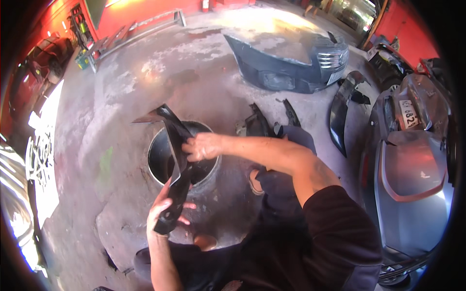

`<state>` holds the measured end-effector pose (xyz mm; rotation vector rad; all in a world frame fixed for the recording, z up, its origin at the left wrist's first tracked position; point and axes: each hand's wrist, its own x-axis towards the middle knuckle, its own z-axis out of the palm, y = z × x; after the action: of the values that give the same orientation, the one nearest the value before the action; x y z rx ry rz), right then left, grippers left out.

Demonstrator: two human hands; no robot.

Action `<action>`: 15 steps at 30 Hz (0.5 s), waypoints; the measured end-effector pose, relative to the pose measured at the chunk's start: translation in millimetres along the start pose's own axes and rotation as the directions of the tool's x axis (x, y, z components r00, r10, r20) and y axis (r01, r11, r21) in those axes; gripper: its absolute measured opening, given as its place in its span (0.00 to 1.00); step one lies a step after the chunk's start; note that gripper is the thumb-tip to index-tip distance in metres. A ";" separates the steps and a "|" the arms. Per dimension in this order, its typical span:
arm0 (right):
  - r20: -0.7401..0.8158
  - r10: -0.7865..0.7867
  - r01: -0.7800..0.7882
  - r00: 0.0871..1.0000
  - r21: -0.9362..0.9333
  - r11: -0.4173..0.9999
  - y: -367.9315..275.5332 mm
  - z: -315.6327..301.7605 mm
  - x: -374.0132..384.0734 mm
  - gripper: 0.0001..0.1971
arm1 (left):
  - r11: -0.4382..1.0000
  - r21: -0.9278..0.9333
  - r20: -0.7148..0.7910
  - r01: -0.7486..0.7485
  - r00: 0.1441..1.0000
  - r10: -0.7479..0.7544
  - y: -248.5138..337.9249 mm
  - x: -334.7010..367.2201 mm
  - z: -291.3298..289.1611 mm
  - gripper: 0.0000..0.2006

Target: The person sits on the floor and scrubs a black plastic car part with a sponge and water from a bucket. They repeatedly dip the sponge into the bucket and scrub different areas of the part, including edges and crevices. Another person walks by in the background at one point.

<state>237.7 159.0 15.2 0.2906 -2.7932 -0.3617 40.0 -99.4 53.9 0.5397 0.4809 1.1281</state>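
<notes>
A long, bent black plastic car trim piece (179,128) slants across the mouth of a round dark bucket (152,162) on the floor. Its lower end rests in my left hand (164,206), the thumb on one side and the fingers spread around the other. My right hand (204,147) reaches in from the right above the bucket. Its fingers are curled together against the side of the trim piece. Whether something small sits under those fingertips is hidden. The inside of the bucket is dark, and its contents cannot be made out.
A dark car bumper (286,72) lies on the floor ahead. Small black brackets (259,119) and a curved black panel (338,114) lie at the right, near stacked body panels (410,160). A metal stand (131,36) is far left; white sheeting (46,160) is left.
</notes>
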 end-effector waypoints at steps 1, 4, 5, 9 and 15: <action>-0.032 -0.014 0.012 0.999 -0.053 0.999 4.4 5.9 0.4 0.02 | 0.996 0.082 0.011 -0.027 1.000 0.026 -4.1 6.8 -4.5 0.49; -0.020 0.095 -0.092 0.995 0.089 0.992 13.3 5.5 -6.2 0.06 | 0.993 0.099 -0.116 -0.061 0.991 0.072 -10.8 17.2 0.7 0.49; 0.038 0.141 -0.145 0.989 0.154 0.977 15.4 1.7 -0.3 0.08 | 0.993 0.099 -0.187 -0.064 0.979 0.081 -13.1 10.2 3.1 0.49; 0.018 0.440 -0.407 0.898 0.416 0.813 25.7 -26.7 15.0 0.19 | 0.977 0.191 -0.274 -0.091 0.951 0.142 -17.5 -6.6 -15.3 0.51; 0.083 0.746 -0.416 0.660 0.868 0.272 38.9 -31.9 23.3 0.19 | 0.971 0.158 -0.301 -0.180 0.928 0.221 -18.6 -4.6 -12.1 0.51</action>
<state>220.3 183.6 61.8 -0.5067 -2.2136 1.1713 44.2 -107.9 33.3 0.5292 0.7960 1.3971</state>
